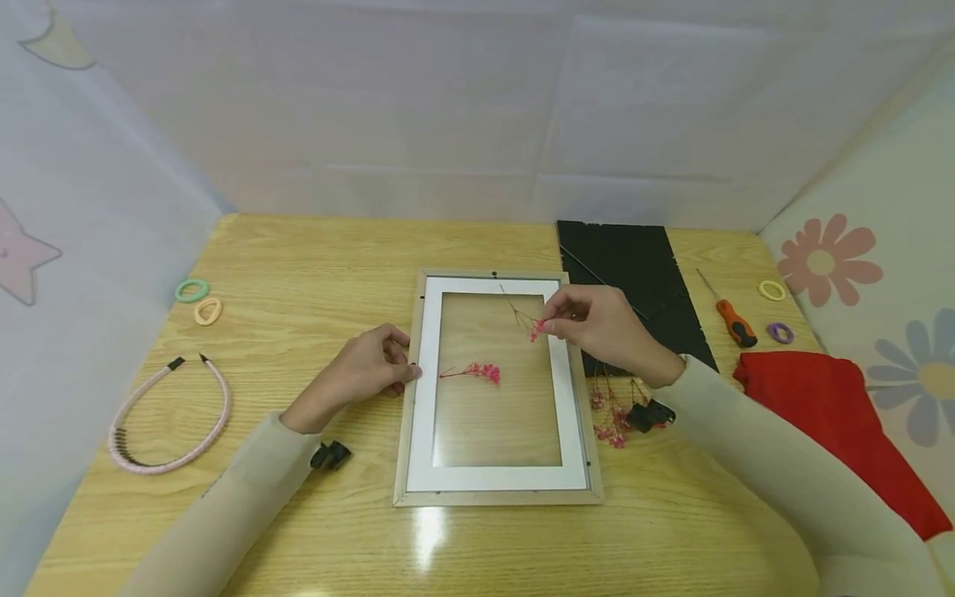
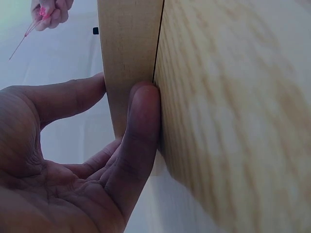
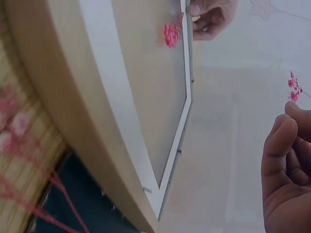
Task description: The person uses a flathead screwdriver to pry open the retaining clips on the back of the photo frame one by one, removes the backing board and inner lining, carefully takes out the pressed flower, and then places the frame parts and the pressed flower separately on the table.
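Observation:
A wooden picture frame point(image 1: 497, 498) lies flat, with a white mat point(image 1: 570, 398) around a see-through pane. On the pane rests a pink flower sprig point(image 1: 485, 371), its stem toward the left. My left hand point(image 1: 373, 362) grips the frame's left side, thumb and fingertips on the wooden edge point(image 2: 129, 43). Above the frame's upper right part, my right hand point(image 1: 604, 327) pinches a second pink sprig point(image 1: 535, 329) by its blossom end between thumb and fingertips. That sprig's thin stem points up and left. In the right wrist view the held blossoms point(image 3: 294, 87) show above the fingertips.
Right of the frame lie a black backing board point(image 1: 627, 261) and more pink sprigs point(image 1: 612, 427), partly under my right forearm. Farther right are an orange-handled screwdriver point(image 1: 734, 322), hair ties point(image 1: 780, 333) and red cloth point(image 1: 813, 406). A pink headband point(image 1: 220, 419) lies at left.

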Motion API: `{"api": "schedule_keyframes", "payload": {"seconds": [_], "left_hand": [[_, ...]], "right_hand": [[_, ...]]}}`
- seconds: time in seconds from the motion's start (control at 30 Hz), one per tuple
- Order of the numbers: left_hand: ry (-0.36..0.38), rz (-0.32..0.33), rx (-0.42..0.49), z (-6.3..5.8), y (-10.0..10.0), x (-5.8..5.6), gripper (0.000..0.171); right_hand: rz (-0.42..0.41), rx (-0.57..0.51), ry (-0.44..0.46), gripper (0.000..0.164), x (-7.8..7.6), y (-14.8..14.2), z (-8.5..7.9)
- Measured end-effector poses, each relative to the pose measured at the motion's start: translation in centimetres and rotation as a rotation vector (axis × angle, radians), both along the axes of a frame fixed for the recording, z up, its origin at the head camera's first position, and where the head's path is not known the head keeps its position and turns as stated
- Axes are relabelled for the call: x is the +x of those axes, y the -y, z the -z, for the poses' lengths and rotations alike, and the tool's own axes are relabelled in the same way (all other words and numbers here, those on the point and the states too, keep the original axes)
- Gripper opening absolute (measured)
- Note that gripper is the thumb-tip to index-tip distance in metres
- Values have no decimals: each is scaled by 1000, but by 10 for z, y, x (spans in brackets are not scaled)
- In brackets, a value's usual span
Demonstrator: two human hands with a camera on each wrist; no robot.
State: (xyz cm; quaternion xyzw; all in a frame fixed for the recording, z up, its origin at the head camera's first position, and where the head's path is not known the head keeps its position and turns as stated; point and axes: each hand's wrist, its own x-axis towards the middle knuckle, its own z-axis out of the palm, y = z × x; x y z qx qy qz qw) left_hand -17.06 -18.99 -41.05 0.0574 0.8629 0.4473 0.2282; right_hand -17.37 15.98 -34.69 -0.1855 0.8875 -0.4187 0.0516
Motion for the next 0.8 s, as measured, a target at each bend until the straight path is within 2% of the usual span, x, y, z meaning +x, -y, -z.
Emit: {"api": "schedule_keyframes", "payload": {"seconds": [0.23, 0.53, 0.63, 0.8], "left_hand": [[-7, 8, -2, 0, 0, 0, 52], [-9, 12, 8, -1, -1, 0, 52], [-9, 12, 8, -1, 0, 0, 52], [-9, 15, 12, 0, 1, 0, 51]], "right_hand": [[119, 5, 5, 5, 8, -31, -3], [246, -20, -20, 10, 33, -82, 1], [286, 2, -35, 11, 41, -99, 2], [394, 74, 36, 17, 54, -126, 8]]}}
